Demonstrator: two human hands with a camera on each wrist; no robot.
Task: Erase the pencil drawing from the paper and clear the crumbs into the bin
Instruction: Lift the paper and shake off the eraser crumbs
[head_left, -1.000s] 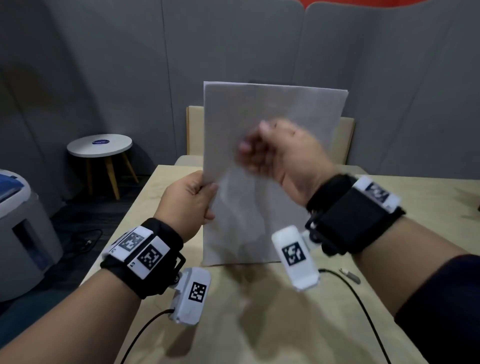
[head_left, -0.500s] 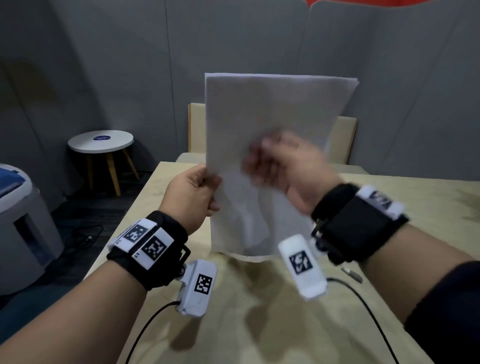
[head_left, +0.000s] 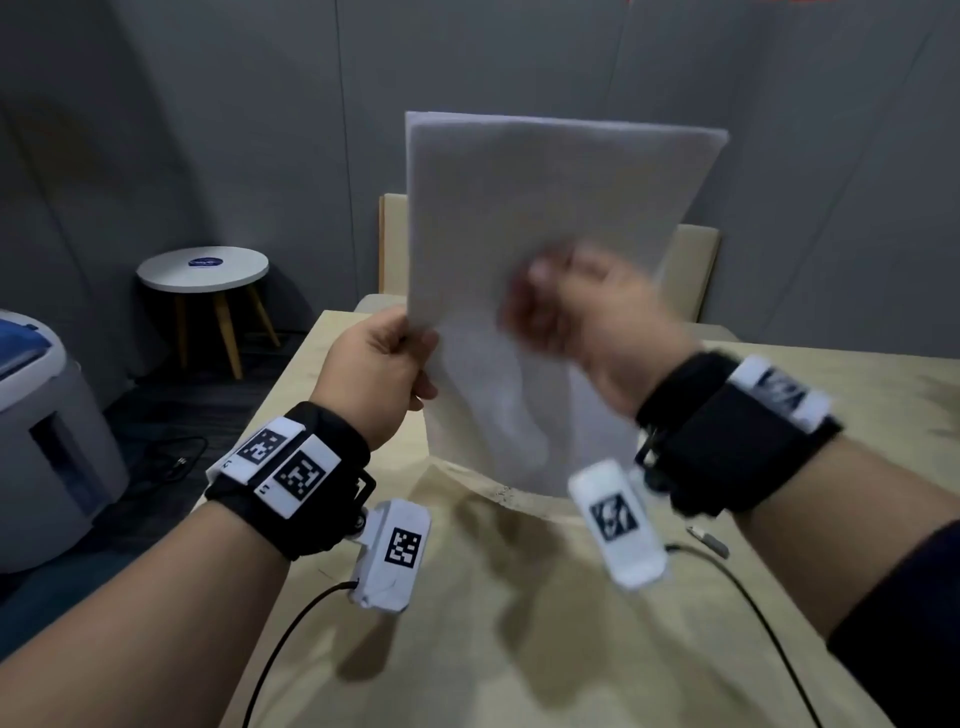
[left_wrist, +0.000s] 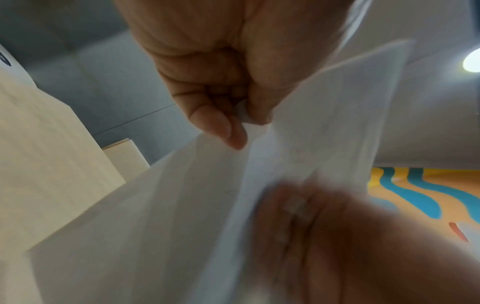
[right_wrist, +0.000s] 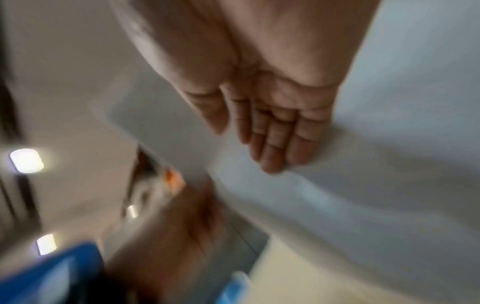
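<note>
The white paper (head_left: 545, 208) stands upright above the wooden table (head_left: 519, 623), its lower edge just off the surface. My left hand (head_left: 374, 374) pinches its left edge between thumb (left_wrist: 223, 123) and fingers. My right hand (head_left: 571, 306) is motion-blurred in front of the sheet; in the right wrist view its straight fingers (right_wrist: 272, 133) lie flat on the paper (right_wrist: 402, 144) and hold nothing. A few tiny crumbs (head_left: 501, 493) lie on the table under the sheet. No pencil lines are plain on the paper (left_wrist: 155, 226).
A grey and white bin (head_left: 47, 441) with a blue top stands on the floor at the far left. A small round stool (head_left: 202, 270) is behind it, a chair back (head_left: 693, 270) behind the paper. A small grey object (head_left: 709, 540) and cables lie on the table.
The paper has risen a little off the table, still held by my left hand. My right hand keeps moving quickly across the sheet's face.
</note>
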